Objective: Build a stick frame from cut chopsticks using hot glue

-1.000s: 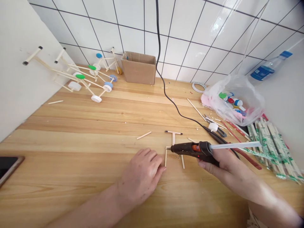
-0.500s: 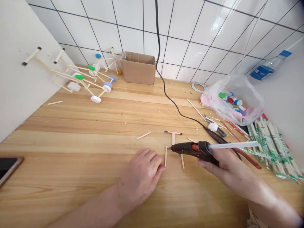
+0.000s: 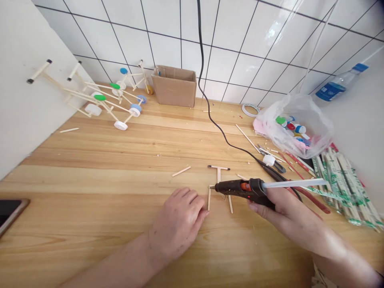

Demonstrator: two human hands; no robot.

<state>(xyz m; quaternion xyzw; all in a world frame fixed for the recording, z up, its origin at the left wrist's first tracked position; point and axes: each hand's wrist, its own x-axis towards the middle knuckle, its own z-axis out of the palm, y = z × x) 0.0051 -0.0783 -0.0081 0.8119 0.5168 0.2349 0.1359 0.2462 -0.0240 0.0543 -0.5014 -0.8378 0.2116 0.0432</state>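
Observation:
My right hand (image 3: 288,210) grips a black hot glue gun (image 3: 243,189) with a clear glue stick out the back. Its nozzle points left at a small frame of wooden sticks (image 3: 219,182) lying on the wooden table (image 3: 105,180). My left hand (image 3: 180,222) rests palm down on the table, fingers together, with its fingertips touching the left stick of that frame (image 3: 209,198). The gun's black cord (image 3: 210,116) runs up the tiled wall.
Stick-and-bottle-cap models (image 3: 105,100) stand at the back left beside a cardboard box (image 3: 175,85). At the right lie a plastic bag of caps (image 3: 295,126), wrapped chopsticks (image 3: 345,180), pliers (image 3: 303,192), tape (image 3: 251,109) and a bottle (image 3: 339,86). A phone (image 3: 10,212) lies at the left edge.
The glue gun's nozzle has crept slightly left toward the stick frame. My left hand has stayed in place.

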